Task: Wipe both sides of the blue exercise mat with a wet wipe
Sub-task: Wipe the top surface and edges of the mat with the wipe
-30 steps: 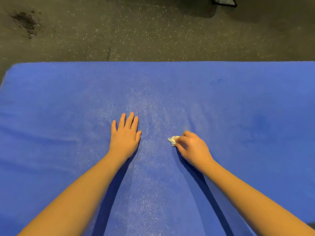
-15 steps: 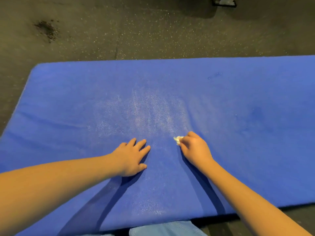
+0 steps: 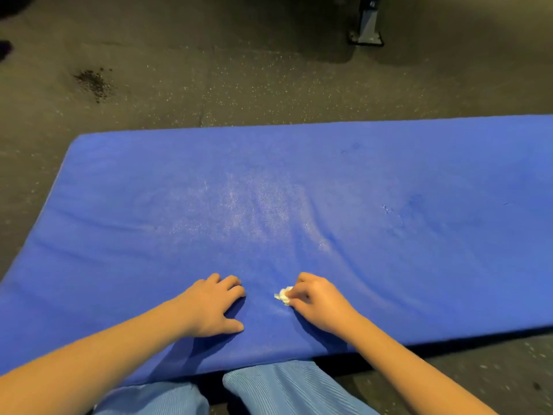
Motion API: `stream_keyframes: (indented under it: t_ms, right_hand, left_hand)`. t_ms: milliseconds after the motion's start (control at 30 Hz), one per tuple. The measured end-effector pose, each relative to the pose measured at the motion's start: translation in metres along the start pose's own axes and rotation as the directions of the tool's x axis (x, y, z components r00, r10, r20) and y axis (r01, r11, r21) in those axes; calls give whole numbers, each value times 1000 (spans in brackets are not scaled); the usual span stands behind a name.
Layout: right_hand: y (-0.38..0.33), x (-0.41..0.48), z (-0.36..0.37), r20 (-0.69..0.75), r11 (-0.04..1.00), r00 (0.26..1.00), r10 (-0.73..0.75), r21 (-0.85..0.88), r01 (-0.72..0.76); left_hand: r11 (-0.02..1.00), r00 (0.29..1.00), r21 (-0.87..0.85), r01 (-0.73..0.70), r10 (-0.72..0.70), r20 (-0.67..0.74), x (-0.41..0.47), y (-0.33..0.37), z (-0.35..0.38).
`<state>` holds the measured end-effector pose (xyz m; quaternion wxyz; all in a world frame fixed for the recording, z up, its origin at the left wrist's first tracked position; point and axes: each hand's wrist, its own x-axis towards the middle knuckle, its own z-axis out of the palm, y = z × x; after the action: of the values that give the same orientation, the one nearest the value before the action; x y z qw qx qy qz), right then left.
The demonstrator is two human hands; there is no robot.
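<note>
Mat (image 3: 389, 181) down flat on the speckled dark floor (image 3: 239, 85), blue and wide, its far left corner in plain sight and its right end running out past the frame. Both hands were planted on it close to the near edge, about halfway along the part that showed. The right hand (image 3: 320, 304) had a small crumpled wet wipe (image 3: 284, 295) pinched under its fingers (image 3: 302, 278), and the white wad poked out on the left side of the hand, pressed against the mat's surface. Just beside it, apart from the wipe, the left hand (image 3: 214, 308) rested palm down with its fingers loosely bent, tips on the mat and thumb stretched out toward the near edge, grasping nothing.

Up the mat from the hands, toward the far edge, a pale, glistening patch spread across the blue, with soft creases running off to either side. A few darker marks sat toward the right end.

Below the near edge, two knees in light blue ribbed trousers (image 3: 284, 387) were tucked right up against the mat. On the floor beyond the far edge, a dark gritty stain (image 3: 94, 82) lay off to the left, and a grey metal foot (image 3: 366, 28) stood at the back, well apart from the mat.
</note>
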<state>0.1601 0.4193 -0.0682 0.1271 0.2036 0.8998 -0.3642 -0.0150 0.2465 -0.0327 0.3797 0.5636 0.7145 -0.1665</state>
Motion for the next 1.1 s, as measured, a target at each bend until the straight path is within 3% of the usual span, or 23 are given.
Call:
stream_keyframes:
  t_ms: [67,167,233,333,400,467,533,600,667,733,867,967,1100]
  right_hand:
    - [9,1,-5,-47,996,997,64,-52,-66]
    - [22,11,-1,-280,968,940,197,-98,-232]
    - [13,8,14,-289,990,949,129,-18,-140]
    - [-8,-22,30,-123,983,988,-90,148,108]
    - [-3,-33,25,-84,989,989,-121,74,127]
    - [12,-33,15,-199,998,979,-41,-60,30]
    - [15,-35,15,-289,999,957,36,-3,-38]
    - [5,-44,25,-254,991,966,-54,105,83]
    - [1,-56,29,-169,972,974,-152,152,179]
    - [13,-61,20,-155,980,979,-131,130,151]
    - [41,-74,14,-365,1000,931,-16,3,18]
    - [48,-88,22,-347,994,932,-107,-63,91]
    - [70,-92,13,-501,978,860,-97,-208,-11]
  left_hand:
    - [998,996,-60,-3,-2,-85,1,-3,11]
    - [991,984,-134,-4,-20,-175,3,-5,22]
    - [986,976,-164,0,-35,-215,3,-4,29]
    - [970,966,-244,3,-66,-250,-1,1,40]
    - [964,963,-267,5,-76,-258,-3,1,44]
    - [961,968,-276,8,-77,-237,-5,1,43]
    - [958,980,-286,-12,-45,-193,-8,4,41]
    - [955,987,-289,-60,13,-159,-11,9,40]
    - [962,989,-255,-102,69,-133,-12,12,38]
    - [984,990,-136,-115,103,-97,-14,17,35]
    - [995,996,58,-78,81,-42,-17,29,33]
    - [996,997,80,-48,53,-56,-16,34,36]
    - [993,996,111,-36,45,-83,-17,39,37]
